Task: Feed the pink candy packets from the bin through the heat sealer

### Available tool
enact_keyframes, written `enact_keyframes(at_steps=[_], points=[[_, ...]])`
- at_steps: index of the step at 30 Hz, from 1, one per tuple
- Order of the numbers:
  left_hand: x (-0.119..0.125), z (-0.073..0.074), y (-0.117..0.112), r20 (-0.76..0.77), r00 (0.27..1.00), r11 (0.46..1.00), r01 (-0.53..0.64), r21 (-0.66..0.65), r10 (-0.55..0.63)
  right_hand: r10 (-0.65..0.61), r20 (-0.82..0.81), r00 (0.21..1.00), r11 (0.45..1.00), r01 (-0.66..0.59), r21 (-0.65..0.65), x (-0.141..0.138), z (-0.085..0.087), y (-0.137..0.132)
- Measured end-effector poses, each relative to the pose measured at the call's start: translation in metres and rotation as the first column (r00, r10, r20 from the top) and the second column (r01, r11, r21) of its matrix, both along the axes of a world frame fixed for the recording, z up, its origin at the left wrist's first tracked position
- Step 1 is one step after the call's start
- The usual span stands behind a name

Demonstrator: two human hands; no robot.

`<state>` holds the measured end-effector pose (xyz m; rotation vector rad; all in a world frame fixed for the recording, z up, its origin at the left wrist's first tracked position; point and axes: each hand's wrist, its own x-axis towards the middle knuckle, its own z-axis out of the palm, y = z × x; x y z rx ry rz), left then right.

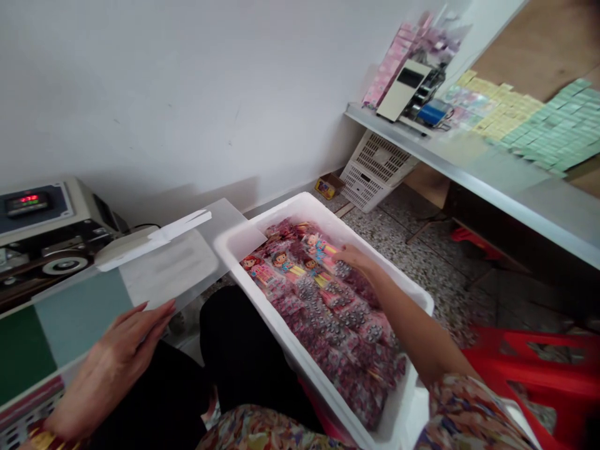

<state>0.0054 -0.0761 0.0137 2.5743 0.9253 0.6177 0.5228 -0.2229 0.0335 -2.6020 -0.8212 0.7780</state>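
My right hand (352,257) reaches into a white foam box (281,215) packed with several small pink packets (328,312) that show cartoon dolls. Its fingers rest on the packets near the far side, curled and partly hidden among them. My left hand (119,350) lies flat with fingers stretched out on the near edge of a clear plastic sheet (169,269) on the bench at left. It holds nothing.
A sealing machine with a red digital display (28,200) sits at the far left. A steel shelf (492,169) at right carries stacked pink boxes, a small device and rows of green and yellow cards. White baskets (375,169) and red stools (539,369) stand on the speckled floor.
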Motion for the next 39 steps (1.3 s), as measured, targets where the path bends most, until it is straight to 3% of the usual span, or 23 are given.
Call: enact_keyframes(at_steps=[3, 5, 7, 9, 10, 12, 14, 17, 19, 22, 24, 25, 27, 29, 32, 34, 35, 39], points=[[0.040, 0.016, -0.001, 0.066, 0.998, 1.000, 0.019, -0.016, -0.018, 0.105, 0.000, 0.994, 0.994, -0.105, 0.020, -0.001, 0.039, -0.001], [0.079, 0.031, -0.002, 0.126, 0.988, 0.996, 0.089, -0.002, -0.088, 0.295, -0.032, 0.955, 0.955, -0.294, 0.049, -0.023, 0.065, 0.012], [0.118, 0.049, 0.001, 0.147, 0.972, 0.983, 0.182, 0.018, -0.183, 0.603, -0.071, 0.795, 0.798, -0.600, 0.064, -0.060, 0.086, 0.035], [0.146, 0.065, 0.008, 0.121, 0.953, 0.957, 0.285, -0.055, -0.276, 0.780, -0.110, 0.616, 0.624, -0.779, 0.066, -0.104, 0.104, 0.063], [0.153, 0.071, 0.013, 0.080, 0.947, 0.935, 0.321, -0.151, -0.312, 0.828, -0.109, 0.549, 0.558, -0.826, 0.078, -0.124, 0.110, 0.077], [0.155, 0.078, 0.025, 0.025, 0.946, 0.865, 0.307, -0.397, -0.324, 0.874, -0.095, 0.477, 0.485, -0.869, 0.100, -0.155, 0.118, 0.106], [0.142, 0.076, 0.035, 0.064, 0.967, 0.779, 0.236, -0.582, -0.245, 0.877, -0.119, 0.466, 0.480, -0.862, 0.163, -0.171, 0.116, 0.134], [0.115, 0.061, 0.042, 0.239, 0.971, 0.706, 0.159, -0.690, 0.015, 0.832, -0.293, 0.470, 0.553, -0.734, 0.394, -0.174, 0.098, 0.170], [0.102, 0.047, 0.044, 0.333, 0.913, 0.644, 0.110, -0.757, 0.236, 0.774, -0.463, 0.432, 0.633, -0.545, 0.550, -0.174, 0.078, 0.187], [0.093, 0.029, 0.047, 0.396, 0.755, 0.559, 0.047, -0.828, 0.523, 0.701, -0.649, 0.297, 0.713, -0.324, 0.622, -0.189, 0.047, 0.202], [0.091, 0.020, 0.052, 0.406, 0.669, 0.582, -0.048, -0.812, 0.622, 0.708, -0.658, 0.259, 0.706, -0.289, 0.646, -0.208, 0.029, 0.210], [0.091, 0.017, 0.055, 0.396, 0.649, 0.607, -0.128, -0.785, 0.650, 0.720, -0.626, 0.300, 0.694, -0.281, 0.663, -0.219, 0.023, 0.214], [0.088, 0.012, 0.060, 0.325, 0.657, 0.640, -0.316, -0.700, 0.680, 0.738, -0.469, 0.486, 0.656, -0.351, 0.668, -0.239, 0.015, 0.225], [0.082, 0.007, 0.065, 0.211, 0.674, 0.641, -0.487, -0.594, 0.708, 0.730, -0.204, 0.653, 0.635, -0.538, 0.554, -0.252, 0.015, 0.239], [0.068, 0.001, 0.067, 0.143, 0.629, 0.624, -0.667, -0.407, 0.764, 0.747, 0.039, 0.664, 0.624, -0.720, 0.303, -0.260, 0.022, 0.258], [0.058, -0.004, 0.064, 0.187, 0.646, 0.673, -0.701, -0.238, 0.740, 0.765, 0.059, 0.642, 0.613, -0.752, 0.242, -0.262, 0.027, 0.266], [0.052, -0.006, 0.061, 0.197, 0.691, 0.718, -0.681, -0.147, 0.696, 0.773, 0.073, 0.630, 0.605, -0.767, 0.215, -0.264, 0.029, 0.268], [0.037, -0.018, 0.049, 0.027, 0.879, 0.876, -0.476, 0.072, 0.475, 0.765, 0.154, 0.625, 0.611, -0.780, 0.133, -0.268, 0.028, 0.269]])
